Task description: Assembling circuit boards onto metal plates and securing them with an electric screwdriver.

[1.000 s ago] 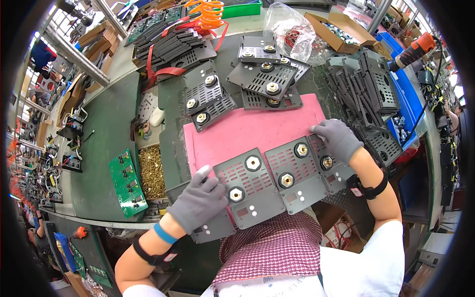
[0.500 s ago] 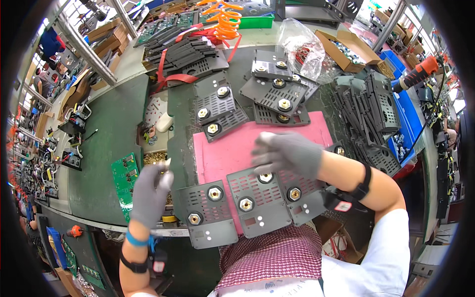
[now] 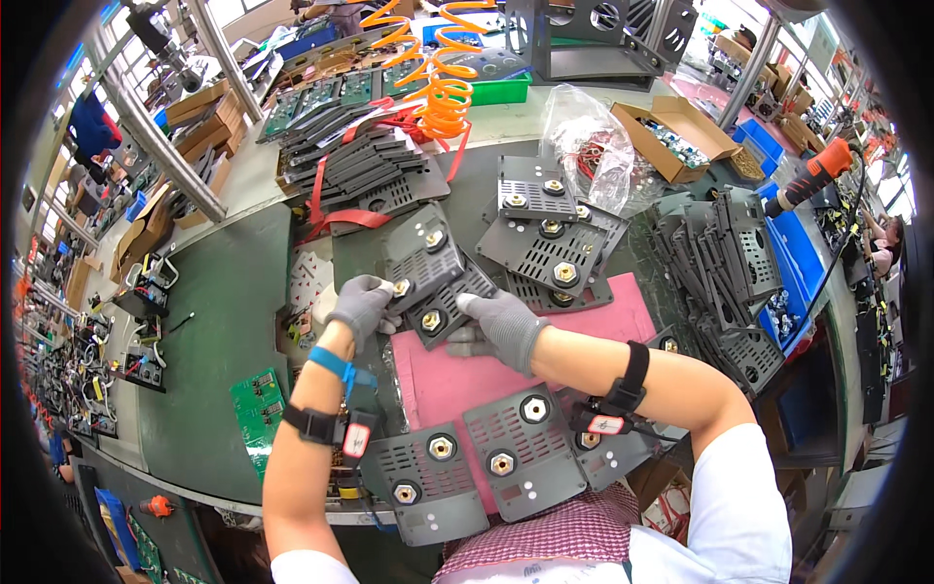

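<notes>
Two overlapping dark grey slotted metal plates with brass hex fittings lie between my hands at the far left of the pink mat [image 3: 428,384]. My left hand [image 3: 363,310] is closed on the left corner of the upper plate [image 3: 420,255], beside its fitting. My right hand [image 3: 501,329] grips the lower plate [image 3: 448,304] at its right edge, thumb on top and fingers partly hidden beneath. Whether the plates are raised I cannot tell. Nearer me, a row of similar plates [image 3: 525,457] lies along the mat's front, the rightmost partly covered by my right forearm.
More fitted plates [image 3: 540,243] are piled behind the mat. Plain plates [image 3: 715,263] stack up at right, by a blue bin [image 3: 798,258] and an orange-black power tool [image 3: 815,175]. A green circuit board [image 3: 258,409] lies left. An orange coiled hose [image 3: 443,102] hangs at the back.
Both hands have moved forward, from above the near plates and parts tray to the two overlapping plates, and closed on them. The whole view has shifted, with the bench now lower in it.
</notes>
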Available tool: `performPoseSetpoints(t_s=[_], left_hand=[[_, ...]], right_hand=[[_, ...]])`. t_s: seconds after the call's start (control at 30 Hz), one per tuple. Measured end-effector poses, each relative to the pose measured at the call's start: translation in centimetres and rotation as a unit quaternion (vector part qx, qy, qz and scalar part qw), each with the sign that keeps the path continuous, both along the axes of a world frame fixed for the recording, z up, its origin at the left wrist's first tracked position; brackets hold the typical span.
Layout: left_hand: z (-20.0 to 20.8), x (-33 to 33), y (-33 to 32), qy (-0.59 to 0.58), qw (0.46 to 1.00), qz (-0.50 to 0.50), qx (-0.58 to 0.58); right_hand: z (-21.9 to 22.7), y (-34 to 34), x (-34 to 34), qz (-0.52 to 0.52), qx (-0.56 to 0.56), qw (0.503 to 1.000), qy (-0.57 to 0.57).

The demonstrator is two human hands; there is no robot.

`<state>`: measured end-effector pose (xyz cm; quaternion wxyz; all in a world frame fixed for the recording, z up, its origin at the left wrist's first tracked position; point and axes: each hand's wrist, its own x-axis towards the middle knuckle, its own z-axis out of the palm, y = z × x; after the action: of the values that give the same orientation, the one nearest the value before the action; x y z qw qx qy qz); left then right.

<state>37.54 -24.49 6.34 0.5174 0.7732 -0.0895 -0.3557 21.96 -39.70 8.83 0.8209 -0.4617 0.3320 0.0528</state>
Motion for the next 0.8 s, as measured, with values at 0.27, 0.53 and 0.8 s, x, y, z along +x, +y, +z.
performPoseSetpoints(t_s=[0.27,0.53,0.8], left_hand=[[11.2,-4.8,10.7,-0.14,0.983,-0.001,-0.122],[12.6,-8.8,17.5,-0.203,0.961,-0.027,0.189],[12.1,-10.5,11.1,-0.628,0.66,-0.344,0.226]], right_hand=[[6.0,-4.7,-2.1,0.097,-0.59,0.78,-0.185],[7.0,-8.0,2.9,0.192,-0.549,0.755,-0.303],[0.2,-2.1,6.2,0.592,-0.495,0.626,-0.111]])
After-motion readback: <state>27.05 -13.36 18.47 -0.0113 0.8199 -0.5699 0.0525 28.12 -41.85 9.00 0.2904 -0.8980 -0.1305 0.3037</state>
